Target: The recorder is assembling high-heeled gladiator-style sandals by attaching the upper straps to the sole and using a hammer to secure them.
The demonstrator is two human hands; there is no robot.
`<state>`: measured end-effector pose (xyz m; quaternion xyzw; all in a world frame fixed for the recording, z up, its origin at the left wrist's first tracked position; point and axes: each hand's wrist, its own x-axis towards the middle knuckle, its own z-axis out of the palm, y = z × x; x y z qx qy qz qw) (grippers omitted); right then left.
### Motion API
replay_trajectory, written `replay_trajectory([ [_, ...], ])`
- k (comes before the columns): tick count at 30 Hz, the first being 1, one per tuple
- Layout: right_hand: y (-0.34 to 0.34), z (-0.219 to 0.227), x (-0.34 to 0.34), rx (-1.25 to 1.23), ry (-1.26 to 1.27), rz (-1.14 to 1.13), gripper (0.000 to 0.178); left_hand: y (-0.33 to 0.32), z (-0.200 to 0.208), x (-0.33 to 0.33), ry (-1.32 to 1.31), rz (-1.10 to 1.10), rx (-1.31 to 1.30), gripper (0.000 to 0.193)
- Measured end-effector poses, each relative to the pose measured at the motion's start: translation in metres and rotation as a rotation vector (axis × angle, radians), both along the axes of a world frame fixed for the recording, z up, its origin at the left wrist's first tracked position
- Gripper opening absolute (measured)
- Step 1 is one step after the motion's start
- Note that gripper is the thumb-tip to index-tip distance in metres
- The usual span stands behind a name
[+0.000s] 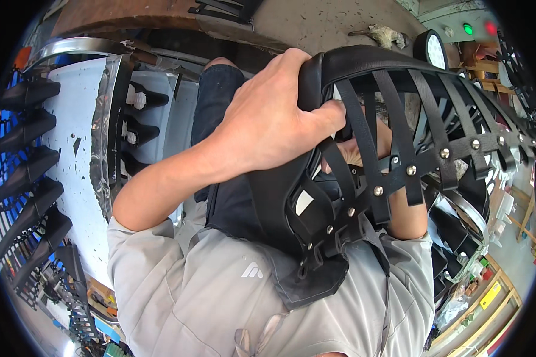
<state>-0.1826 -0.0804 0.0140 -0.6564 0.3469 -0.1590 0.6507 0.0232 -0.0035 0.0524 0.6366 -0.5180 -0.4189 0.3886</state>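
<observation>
A black strappy boot (pixel 402 134) lies across my lap and chest, its open shaft of leather strips joined by a riveted band. My left hand (pixel 271 113) is closed round the smooth black part at its upper end, with the thumb pressed at the edge of the opening. White material shows inside beside the thumb. Behind the strips, my right hand (pixel 352 153) is partly hidden; its visible fingers are curled close to the boot's inner side. What they pinch is too covered to make out. A black flap hangs down over my grey shirt.
A metal-framed rack with a white shelf (pixel 77 149) stands at my left, bearing several black pointed shoes (pixel 36 166). A brown bench (pixel 119 18) is at the far side. A round lamp (pixel 436 50) stands beyond the boot. Wooden frames (pixel 488 303) are at lower right.
</observation>
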Motion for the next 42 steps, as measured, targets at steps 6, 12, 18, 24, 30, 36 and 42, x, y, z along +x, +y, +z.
replay_trajectory([
  [6, -0.015, -0.007, -0.005, 0.071, -0.019, -0.046, 0.020, -0.003, 0.013, -0.009, -0.171, 0.004, -0.041, 0.050],
  [12, 0.015, 0.006, 0.029, 0.223, -0.057, -0.094, 0.025, -0.004, -0.012, 0.002, 0.050, 0.048, -0.122, 0.040],
  [18, 0.011, -0.008, 0.041, 0.691, -0.284, -0.425, 0.025, -0.032, -0.067, 0.018, 0.249, 0.050, -0.122, 0.045],
  [24, -0.045, -0.014, 0.048, 0.308, -0.287, -0.069, 0.043, 0.001, -0.094, 0.047, 1.164, 0.032, 0.042, 0.048],
  [30, -0.013, -0.015, 0.083, -0.101, -0.137, 0.403, 0.098, 0.041, -0.052, 0.035, 0.845, -0.045, -0.178, 0.079],
  [36, 0.016, 0.030, 0.084, -0.351, -0.116, 0.331, 0.108, 0.053, -0.044, 0.042, 0.725, -0.145, -0.488, 0.085],
  [42, 0.015, 0.081, 0.088, -0.582, -0.137, 0.581, 0.116, 0.051, 0.000, 0.025, 0.849, -0.118, -0.988, 0.032],
])
